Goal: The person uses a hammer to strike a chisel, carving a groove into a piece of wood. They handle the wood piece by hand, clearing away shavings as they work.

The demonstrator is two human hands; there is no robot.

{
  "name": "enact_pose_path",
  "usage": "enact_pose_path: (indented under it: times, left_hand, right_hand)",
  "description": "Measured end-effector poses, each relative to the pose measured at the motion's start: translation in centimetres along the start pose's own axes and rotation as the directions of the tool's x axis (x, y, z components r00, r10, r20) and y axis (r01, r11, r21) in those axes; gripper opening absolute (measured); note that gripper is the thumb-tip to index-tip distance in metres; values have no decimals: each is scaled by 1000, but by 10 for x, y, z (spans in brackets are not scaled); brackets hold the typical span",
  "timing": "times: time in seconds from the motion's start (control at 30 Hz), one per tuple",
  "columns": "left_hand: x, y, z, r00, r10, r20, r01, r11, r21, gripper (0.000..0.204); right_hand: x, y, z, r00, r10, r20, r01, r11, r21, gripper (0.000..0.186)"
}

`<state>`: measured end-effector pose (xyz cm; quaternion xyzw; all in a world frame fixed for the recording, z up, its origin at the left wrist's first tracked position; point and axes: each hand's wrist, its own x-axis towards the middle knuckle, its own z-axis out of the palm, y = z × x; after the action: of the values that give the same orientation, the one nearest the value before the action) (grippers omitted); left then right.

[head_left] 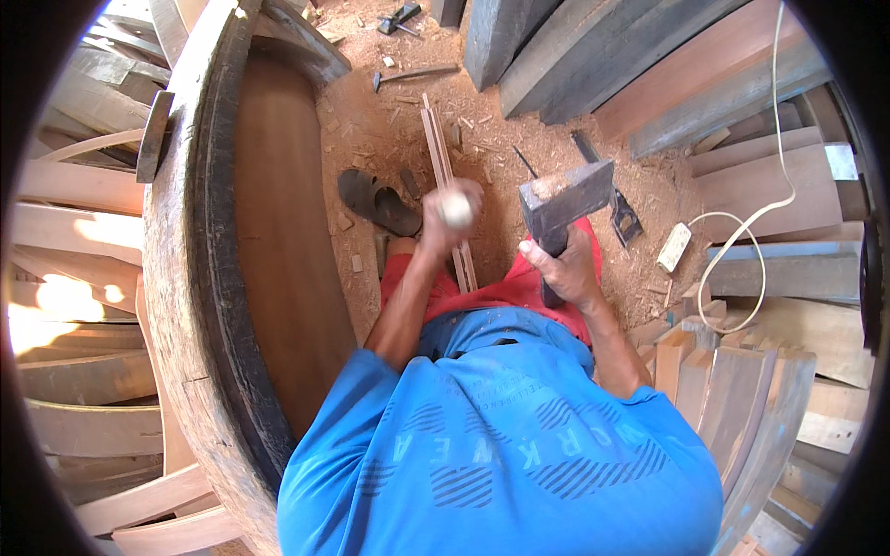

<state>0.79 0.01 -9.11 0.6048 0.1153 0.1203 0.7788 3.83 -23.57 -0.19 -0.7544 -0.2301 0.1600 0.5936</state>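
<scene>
My left hand (449, 221), slightly blurred, is closed around what looks like a chisel (454, 209). Only its round pale handle end shows; the blade is hidden below the fist. Under this hand a narrow wooden strip (436, 139) with a lengthwise groove runs from the floor back to my lap between my legs. In my right hand (573, 267) is a wooden mallet (567, 196), its dark blocky head raised beyond my fingers, to the right of the left hand and apart from the chisel. My right fingers wrap the mallet's handle.
Wood shavings (491, 144) cover the floor. A hammer (417, 74) lies farther off, and a dark clog (380, 202) is left of the strip. A dark tool (627, 221) and a white power strip (674, 248) with a cord are at right. A curved timber (190, 250) rises at left.
</scene>
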Motion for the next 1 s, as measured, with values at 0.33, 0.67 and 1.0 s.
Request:
enact_pose_path:
  times: [0.33,0.67,1.0]
  left_hand:
    - [-10,26,16,905,397,154,-425,813,398,17]
    - [48,55,23,954,288,79,-289,822,492,6]
    - [58,39,10,957,287,37,-265,819,509,6]
  right_hand:
    - [-19,-14,2,996,-87,36,84,993,84,11]
    - [-22,-8,0,991,-61,-115,71,994,87,18]
    - [-25,8,-10,990,46,-136,-20,982,187,20]
